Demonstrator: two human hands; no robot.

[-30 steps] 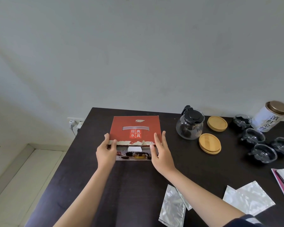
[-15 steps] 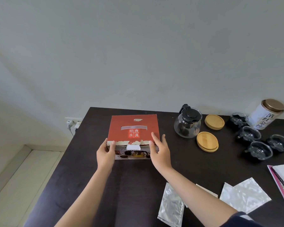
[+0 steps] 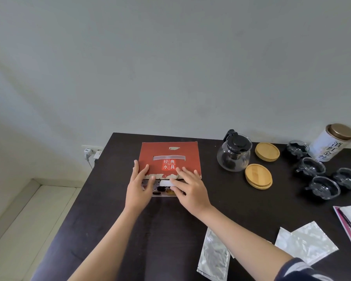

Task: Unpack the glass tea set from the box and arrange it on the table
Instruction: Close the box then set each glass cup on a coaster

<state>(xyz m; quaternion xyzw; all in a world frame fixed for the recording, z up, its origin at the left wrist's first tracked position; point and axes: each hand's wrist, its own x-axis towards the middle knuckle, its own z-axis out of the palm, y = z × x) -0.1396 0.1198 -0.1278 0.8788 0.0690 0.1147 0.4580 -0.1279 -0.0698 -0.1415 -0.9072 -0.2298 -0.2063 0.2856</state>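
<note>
plain domestic room, likely a home, dark wooden table (image 3: 170, 230) pushed against a bare pale wall (image 3: 170, 57), wall socket (image 3: 91, 152) with plugs at 9 o'clock, light tiled floor (image 3: 28, 220) at 8 o'clock, glass teapot (image 3: 234, 154), bamboo lids (image 3: 267, 152) and tea tin (image 3: 330, 142) at 2 o'clock

My left hand (image 3: 139, 188) and right hand (image 3: 190, 188) lie flat on the near edge of the red box (image 3: 170, 157), fingers (image 3: 145, 170) spread over its lid, mid-frame on the dark table (image 3: 166, 230). At right stand the glass teapot (image 3: 234, 154), two wooden lids (image 3: 258, 176) and four glass cups (image 3: 310, 167).
</note>
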